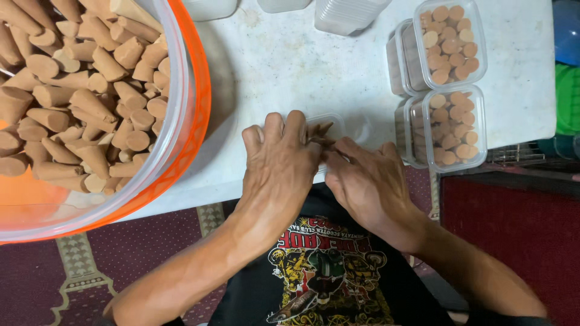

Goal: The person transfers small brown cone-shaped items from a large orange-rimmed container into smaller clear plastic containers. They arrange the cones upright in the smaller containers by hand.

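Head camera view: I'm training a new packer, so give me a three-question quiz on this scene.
1. True or false: both hands, left hand and right hand, work at the small clear box.
2. How many filled boxes, upper filled box and lower filled box, show brown cones from above? A) two B) five
3. What colour is the rim of the big tub of cones?

Key: 1 true; 2 A; 3 orange.
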